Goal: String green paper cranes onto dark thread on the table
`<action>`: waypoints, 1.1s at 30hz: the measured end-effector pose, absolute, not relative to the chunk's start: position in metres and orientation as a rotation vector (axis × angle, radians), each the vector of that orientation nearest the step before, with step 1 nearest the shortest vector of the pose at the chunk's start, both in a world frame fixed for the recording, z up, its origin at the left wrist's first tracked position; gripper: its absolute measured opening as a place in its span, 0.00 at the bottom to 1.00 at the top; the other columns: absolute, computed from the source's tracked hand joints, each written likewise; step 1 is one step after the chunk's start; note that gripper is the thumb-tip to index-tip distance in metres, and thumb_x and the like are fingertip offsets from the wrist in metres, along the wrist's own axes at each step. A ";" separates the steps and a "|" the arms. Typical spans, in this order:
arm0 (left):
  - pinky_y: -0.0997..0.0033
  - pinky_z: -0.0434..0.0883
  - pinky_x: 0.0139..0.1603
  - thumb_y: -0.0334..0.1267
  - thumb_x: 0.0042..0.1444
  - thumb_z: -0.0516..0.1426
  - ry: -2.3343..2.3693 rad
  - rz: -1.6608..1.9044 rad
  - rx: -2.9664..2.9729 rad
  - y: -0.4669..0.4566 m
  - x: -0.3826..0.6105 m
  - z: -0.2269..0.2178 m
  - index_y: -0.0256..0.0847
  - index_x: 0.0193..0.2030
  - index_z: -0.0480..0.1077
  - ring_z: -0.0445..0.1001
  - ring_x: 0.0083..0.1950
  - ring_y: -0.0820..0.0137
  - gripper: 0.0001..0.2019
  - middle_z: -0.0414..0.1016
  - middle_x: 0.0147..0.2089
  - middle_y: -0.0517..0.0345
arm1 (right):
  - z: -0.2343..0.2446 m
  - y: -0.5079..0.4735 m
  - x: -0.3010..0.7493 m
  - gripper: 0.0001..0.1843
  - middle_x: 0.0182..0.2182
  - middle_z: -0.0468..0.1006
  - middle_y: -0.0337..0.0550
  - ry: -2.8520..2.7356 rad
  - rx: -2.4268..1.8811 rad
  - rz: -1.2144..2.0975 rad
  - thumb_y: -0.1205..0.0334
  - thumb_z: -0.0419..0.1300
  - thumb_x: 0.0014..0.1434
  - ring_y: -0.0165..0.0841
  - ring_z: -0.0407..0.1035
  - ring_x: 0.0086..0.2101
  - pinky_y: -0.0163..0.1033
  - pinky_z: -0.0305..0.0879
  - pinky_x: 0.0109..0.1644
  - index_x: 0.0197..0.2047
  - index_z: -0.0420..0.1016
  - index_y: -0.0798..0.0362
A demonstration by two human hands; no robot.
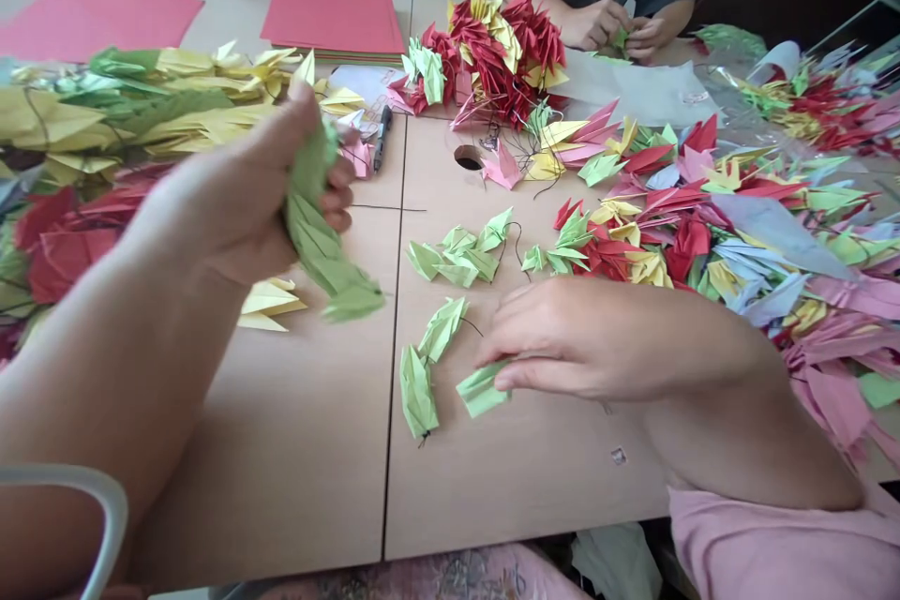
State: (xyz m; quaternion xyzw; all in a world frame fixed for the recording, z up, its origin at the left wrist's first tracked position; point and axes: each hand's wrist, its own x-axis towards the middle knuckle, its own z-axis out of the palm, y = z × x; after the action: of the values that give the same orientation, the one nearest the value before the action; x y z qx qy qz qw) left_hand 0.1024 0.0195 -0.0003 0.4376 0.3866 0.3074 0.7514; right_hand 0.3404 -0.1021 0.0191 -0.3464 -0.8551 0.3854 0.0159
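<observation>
My left hand (246, 197) is raised above the table, closed round a stacked bunch of green folded paper cranes (323, 244) that hangs down from the fist. My right hand (583, 337) rests low on the wooden table (316, 450) and pinches a single green paper crane (482, 388) between thumb and fingers. Two more loose green cranes (428, 361) lie just left of that hand, one with a thin thread trailing from it. A small cluster of green cranes (460, 258) sits a little farther back.
Heaps of paper cranes cover the right side (738, 234) and the left edge (105, 112). A red and yellow pile (502, 52) sits at the back, where another person's hands (619, 23) fold paper. Red paper sheets (334, 19) and a black marker (382, 136) lie behind.
</observation>
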 end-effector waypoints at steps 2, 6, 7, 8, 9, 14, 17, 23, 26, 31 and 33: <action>0.83 0.66 0.20 0.52 0.71 0.44 0.850 0.659 0.980 0.002 0.114 -0.002 0.36 0.37 0.68 0.65 0.19 0.81 0.23 0.68 0.23 0.62 | 0.012 -0.100 0.337 0.08 0.35 0.82 0.40 -2.557 -1.199 1.122 0.64 0.60 0.65 0.34 0.76 0.36 0.38 0.67 0.40 0.41 0.82 0.50; 0.82 0.63 0.19 0.62 0.65 0.45 0.806 0.452 1.034 -0.020 0.125 -0.009 0.40 0.42 0.69 0.63 0.21 0.78 0.27 0.68 0.25 0.61 | 0.008 -0.099 0.337 0.08 0.36 0.79 0.38 -1.970 -1.406 0.753 0.57 0.62 0.65 0.29 0.72 0.32 0.33 0.67 0.35 0.45 0.78 0.50; 0.82 0.63 0.19 0.66 0.63 0.45 0.772 0.422 1.053 -0.024 0.127 -0.010 0.40 0.42 0.69 0.63 0.21 0.77 0.29 0.68 0.25 0.60 | 0.007 -0.099 0.335 0.11 0.38 0.78 0.39 -1.863 -1.402 0.674 0.55 0.64 0.63 0.28 0.71 0.32 0.33 0.67 0.34 0.47 0.76 0.50; 0.81 0.62 0.19 0.69 0.61 0.45 0.748 0.398 1.064 -0.027 0.128 -0.010 0.41 0.44 0.69 0.62 0.21 0.76 0.31 0.68 0.25 0.60 | 0.006 -0.099 0.332 0.15 0.41 0.77 0.40 -1.803 -1.389 0.629 0.54 0.65 0.62 0.28 0.70 0.32 0.33 0.68 0.35 0.50 0.75 0.50; 0.80 0.62 0.19 0.71 0.58 0.45 0.730 0.380 1.068 -0.031 0.130 -0.010 0.42 0.46 0.69 0.62 0.21 0.76 0.33 0.68 0.25 0.60 | 0.004 -0.099 0.329 0.18 0.44 0.76 0.41 -1.787 -1.373 0.625 0.54 0.66 0.61 0.28 0.70 0.33 0.33 0.68 0.36 0.52 0.73 0.50; 0.79 0.63 0.22 0.71 0.57 0.47 0.669 0.336 1.031 -0.045 0.132 -0.008 0.45 0.57 0.66 0.62 0.23 0.74 0.35 0.67 0.26 0.62 | -0.002 -0.099 0.317 0.08 0.38 0.77 0.39 -1.779 -1.369 0.945 0.58 0.64 0.61 0.27 0.68 0.31 0.34 0.65 0.33 0.41 0.75 0.52; 0.79 0.65 0.23 0.66 0.59 0.51 0.628 0.292 0.954 -0.045 0.128 -0.005 0.46 0.60 0.64 0.65 0.23 0.74 0.31 0.71 0.28 0.60 | 0.001 -0.098 0.319 0.07 0.27 0.72 0.35 -1.597 -1.347 1.139 0.61 0.62 0.61 0.26 0.65 0.26 0.31 0.61 0.27 0.33 0.72 0.53; 0.81 0.67 0.21 0.45 0.61 0.59 0.567 0.305 0.831 -0.033 0.121 -0.002 0.43 0.58 0.67 0.71 0.24 0.73 0.20 0.79 0.31 0.51 | 0.010 -0.094 0.330 0.07 0.22 0.70 0.31 -1.382 -1.223 1.224 0.64 0.63 0.60 0.21 0.64 0.23 0.26 0.61 0.25 0.30 0.71 0.54; 0.82 0.67 0.21 0.39 0.61 0.59 0.539 0.306 0.834 -0.029 0.119 -0.001 0.40 0.57 0.69 0.70 0.23 0.75 0.19 0.79 0.32 0.50 | 0.010 -0.093 0.335 0.07 0.23 0.72 0.32 -1.358 -1.199 1.209 0.64 0.64 0.61 0.20 0.65 0.23 0.24 0.62 0.26 0.31 0.73 0.54; 0.84 0.66 0.22 0.39 0.61 0.59 0.545 0.321 0.882 -0.029 0.118 -0.001 0.39 0.53 0.72 0.68 0.24 0.77 0.15 0.79 0.33 0.51 | 0.012 -0.095 0.341 0.06 0.23 0.73 0.31 -1.331 -1.174 1.148 0.63 0.65 0.61 0.19 0.66 0.23 0.22 0.63 0.25 0.33 0.75 0.53; 0.84 0.65 0.21 0.38 0.61 0.58 0.550 0.330 0.896 -0.029 0.118 -0.001 0.39 0.52 0.72 0.67 0.23 0.77 0.13 0.78 0.32 0.52 | 0.013 -0.096 0.342 0.05 0.24 0.73 0.31 -1.338 -1.176 1.127 0.62 0.65 0.62 0.19 0.67 0.24 0.21 0.63 0.26 0.34 0.75 0.52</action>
State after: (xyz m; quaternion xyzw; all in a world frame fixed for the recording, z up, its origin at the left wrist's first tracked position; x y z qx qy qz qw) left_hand 0.1178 -0.0293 -0.0008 0.4258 0.2612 0.1567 0.8520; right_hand 0.3417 -0.0959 0.0134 -0.4849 -0.5518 0.4650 0.4942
